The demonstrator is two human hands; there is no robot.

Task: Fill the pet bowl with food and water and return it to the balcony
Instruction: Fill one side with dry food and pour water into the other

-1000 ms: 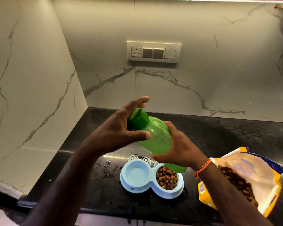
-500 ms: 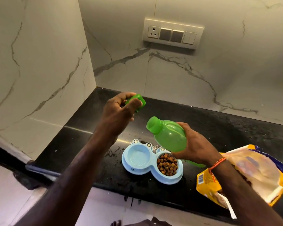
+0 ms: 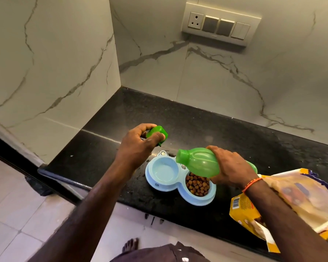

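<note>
The right hand (image 3: 228,165) grips the bottle (image 3: 201,163), tipped nearly flat with its open neck leftward over the bowl (image 3: 159,186) on the counter (image 3: 197,120). The left hand (image 3: 138,146) pinches the cap (image 3: 157,132) behind. The empty left cup lies just below the neck; the right cup holds kibble.

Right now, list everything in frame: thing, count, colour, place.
light blue plastic double pet bowl: 1, on the counter's front edge; left cup looks empty, right cup holds brown kibble
green plastic bottle: 1, tilted over bowl, uncapped
green bottle cap: 1, held left of bottle
yellow pet food bag: 1, open, right on counter
black stone counter: 1
white switch panel: 1, wall
bare foot: 1, on the floor
left hand: grip on cap
right hand: grip on bottle
</note>
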